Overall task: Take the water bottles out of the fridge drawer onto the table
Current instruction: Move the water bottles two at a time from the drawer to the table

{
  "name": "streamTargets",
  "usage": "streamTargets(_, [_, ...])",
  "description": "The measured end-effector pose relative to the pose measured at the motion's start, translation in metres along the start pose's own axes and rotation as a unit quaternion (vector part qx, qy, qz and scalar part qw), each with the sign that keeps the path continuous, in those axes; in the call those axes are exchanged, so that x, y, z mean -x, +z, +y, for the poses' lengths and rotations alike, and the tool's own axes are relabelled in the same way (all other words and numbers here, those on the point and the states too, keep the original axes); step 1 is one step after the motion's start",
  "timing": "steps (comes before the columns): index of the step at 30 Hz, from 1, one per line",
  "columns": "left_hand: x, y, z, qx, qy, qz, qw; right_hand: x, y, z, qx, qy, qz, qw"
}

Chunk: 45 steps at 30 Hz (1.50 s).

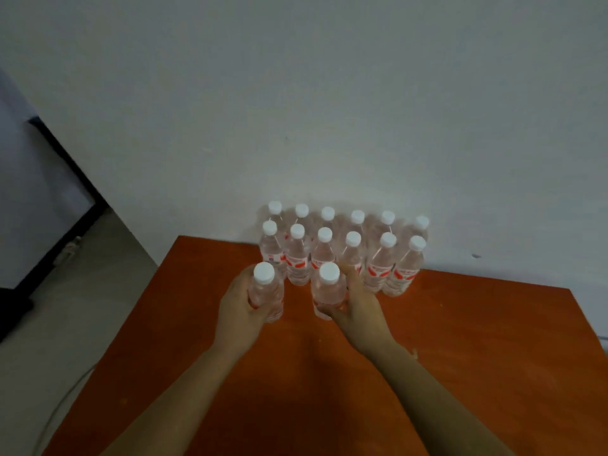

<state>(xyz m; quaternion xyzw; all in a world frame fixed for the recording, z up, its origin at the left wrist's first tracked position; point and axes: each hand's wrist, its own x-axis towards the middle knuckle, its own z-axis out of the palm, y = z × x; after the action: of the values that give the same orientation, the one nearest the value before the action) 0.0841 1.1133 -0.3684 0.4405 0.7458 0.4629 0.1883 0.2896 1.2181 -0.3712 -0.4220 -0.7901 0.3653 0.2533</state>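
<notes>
Several clear water bottles with white caps and red labels stand in two rows [345, 245] at the far edge of the orange table [477, 340], against the wall. My left hand [238, 307] grips one upright bottle [265, 291] at the front left of the rows. My right hand [357, 304] grips another upright bottle [329, 291] just to its right. Both held bottles sit low, at or just above the tabletop; I cannot tell if they touch it. The fridge drawer is not in view.
A pale wall [329, 110] rises right behind the bottles. At the left stands a white appliance with a dark edge [65, 166], with grey floor [65, 324] and a thin cable [65, 396] beside the table's left edge.
</notes>
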Motion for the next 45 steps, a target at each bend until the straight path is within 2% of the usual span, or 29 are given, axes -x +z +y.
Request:
streamTargets(3, [-0.039, -0.005, -0.035, -0.021, 0.003, -0.038, 0.999, -0.03, 0.038, -0.002, 0.036, 0.037, -0.021, 0.998])
streamTargets(12, [-0.1, 0.018, -0.084, -0.009, 0.007, -0.132, 0.991, -0.079, 0.102, 0.01, 0.0, 0.099, -0.02, 0.995])
streamTargets(22, [-0.112, 0.023, -0.102, -0.004, 0.025, -0.16, 0.987, -0.082, 0.11, 0.015, 0.011, 0.118, -0.026, 0.993])
streamTargets(29, [-0.103, 0.011, -0.07, -0.007, 0.044, -0.163, 0.986, -0.071, 0.086, 0.003, 0.039, 0.077, -0.049, 0.995])
streamTargets(33, [-0.095, -0.009, -0.024, -0.07, 0.084, -0.124, 0.986, -0.062, 0.045, -0.017, 0.076, 0.018, 0.009, 0.997])
streamTargets(37, [-0.082, -0.02, 0.04, -0.15, 0.145, -0.084, 0.974, -0.043, -0.015, -0.044, 0.12, -0.019, 0.125, 0.985])
streamTargets(41, [-0.055, -0.009, 0.121, -0.218, 0.213, -0.044, 0.951, -0.007, -0.084, -0.051, 0.185, -0.01, 0.224, 0.957])
streamTargets(45, [-0.021, 0.022, 0.205, -0.235, 0.282, -0.04, 0.929, 0.049, -0.156, -0.049, 0.254, 0.009, 0.303, 0.919])
